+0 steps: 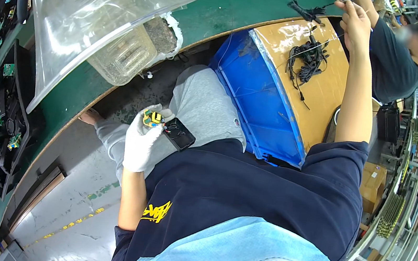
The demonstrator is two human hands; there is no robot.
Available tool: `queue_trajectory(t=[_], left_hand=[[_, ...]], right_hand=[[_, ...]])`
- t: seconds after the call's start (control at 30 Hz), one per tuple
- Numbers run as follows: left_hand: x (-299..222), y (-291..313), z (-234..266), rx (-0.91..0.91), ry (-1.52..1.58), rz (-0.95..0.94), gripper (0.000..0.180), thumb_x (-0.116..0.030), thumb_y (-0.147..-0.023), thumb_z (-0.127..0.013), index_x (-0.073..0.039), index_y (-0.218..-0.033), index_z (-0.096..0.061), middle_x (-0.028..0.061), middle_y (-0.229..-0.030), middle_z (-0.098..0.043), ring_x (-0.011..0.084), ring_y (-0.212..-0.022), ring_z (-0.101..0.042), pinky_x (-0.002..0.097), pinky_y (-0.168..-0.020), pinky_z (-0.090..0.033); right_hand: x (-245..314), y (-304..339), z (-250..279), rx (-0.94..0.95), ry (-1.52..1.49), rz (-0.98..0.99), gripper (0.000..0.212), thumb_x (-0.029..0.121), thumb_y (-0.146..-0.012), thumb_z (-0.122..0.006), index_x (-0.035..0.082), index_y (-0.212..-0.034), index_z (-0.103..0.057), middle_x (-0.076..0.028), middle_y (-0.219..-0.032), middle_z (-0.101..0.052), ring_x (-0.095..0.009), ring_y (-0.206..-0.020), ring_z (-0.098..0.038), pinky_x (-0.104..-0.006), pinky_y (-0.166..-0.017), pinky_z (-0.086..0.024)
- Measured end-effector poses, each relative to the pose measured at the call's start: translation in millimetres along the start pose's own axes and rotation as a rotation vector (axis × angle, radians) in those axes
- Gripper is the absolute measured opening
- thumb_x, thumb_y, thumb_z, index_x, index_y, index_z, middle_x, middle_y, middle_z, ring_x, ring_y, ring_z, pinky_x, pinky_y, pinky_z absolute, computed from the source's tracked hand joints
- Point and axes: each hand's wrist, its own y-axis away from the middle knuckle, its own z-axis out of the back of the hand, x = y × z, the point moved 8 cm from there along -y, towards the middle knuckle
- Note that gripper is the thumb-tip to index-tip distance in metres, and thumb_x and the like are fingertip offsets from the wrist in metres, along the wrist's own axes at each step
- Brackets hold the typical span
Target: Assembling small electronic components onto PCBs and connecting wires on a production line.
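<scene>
We see the green bench (pixel 208 19) spanning the top and left, with a blue bin (pixel 257 102) between it and the person, probably to keep things within the right arm's reach. A clear plastic hood (pixel 83 19) flares over the bench edge. Beside the bin's blue wall lies a brown sheet (pixel 327 90), seemingly a rest for the tangled cables (pixel 308 59). At far left, a black tray (pixel 26 77) gathers loose parts. The bare right hand (pixel 356 24) is raised, fingers drawn in near a thin cord; at that distance we cannot tell whether they grip it. The gloved left hand (pixel 141 140) holds the small circuit board (pixel 154 118) above the lap, face up, perhaps so its parts can be seen, with the black case (pixel 180 134) just beside.
</scene>
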Motion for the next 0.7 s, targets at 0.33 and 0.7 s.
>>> queue_trajectory(t=[0.33,0.7], left_hand=[[8,3,6,-0.037,-0.063,0.012,0.042,-0.004,-0.085,-0.062,0.006,-0.124,-0.048,0.0152,-0.111,-0.063,0.0212,-0.104,-0.061,0.0321,-0.095,-0.045],[21,13,7,-0.055,-0.044,0.044,0.046,-0.011,-0.086,-0.064,0.006,-0.125,-0.047,0.0156,-0.111,-0.063,0.0223,-0.103,-0.061,0.0328,-0.095,-0.046]], right_hand=[[-34,9,-63,0.098,0.292,-0.014,0.053,0.017,-0.091,-0.061,-0.006,-0.132,-0.038,-0.011,-0.104,-0.069,-0.002,-0.055,-0.047,-0.0163,-0.048,-0.037],[-29,48,-201,0.639,0.929,0.755,0.024,0.01,-0.083,-0.066,0.004,-0.106,-0.063,-0.012,-0.103,-0.06,-0.03,-0.09,-0.061,-0.0359,-0.078,-0.049]])
